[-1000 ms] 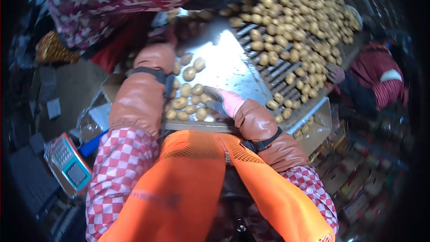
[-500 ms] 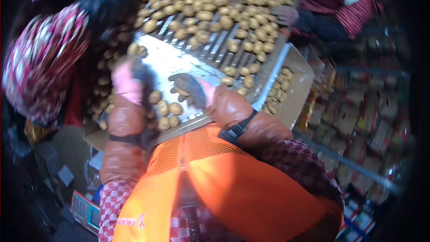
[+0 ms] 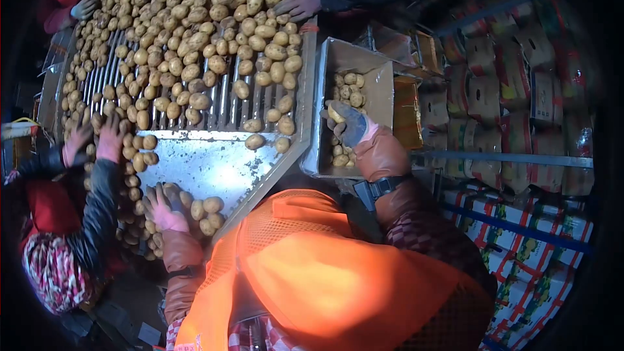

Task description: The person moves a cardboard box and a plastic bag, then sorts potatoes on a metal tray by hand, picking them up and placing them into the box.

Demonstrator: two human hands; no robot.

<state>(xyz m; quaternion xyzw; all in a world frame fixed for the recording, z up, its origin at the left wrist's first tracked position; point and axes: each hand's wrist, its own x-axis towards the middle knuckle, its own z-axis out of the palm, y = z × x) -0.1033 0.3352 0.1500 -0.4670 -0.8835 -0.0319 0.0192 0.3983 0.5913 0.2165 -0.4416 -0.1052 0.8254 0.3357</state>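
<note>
My right hand (image 3: 354, 126), in a pink glove with a dark palm, is closed round a potato (image 3: 335, 113) above a cardboard box (image 3: 379, 91). More potatoes (image 3: 351, 88) lie inside that box, under and beyond the hand. My left hand (image 3: 166, 210), gloved alike, lies with fingers apart against the potatoes (image 3: 207, 213) at the lower left of a shiny metal plate (image 3: 195, 159). Whether any potato is under the left palm is hidden.
A slatted sorting table (image 3: 224, 101) heaped with potatoes stretches ahead. At the left, a co-worker's pink-gloved hands (image 3: 97, 140) reach into potatoes. Another person's gloved hand (image 3: 300, 4) rests at the far right edge. Stacked cartons (image 3: 500, 110) stand behind metal rails at right.
The view has swung right. My right hand has moved from over the metal plate to above the box and now holds a potato. My left hand has come down onto potatoes beside the plate.
</note>
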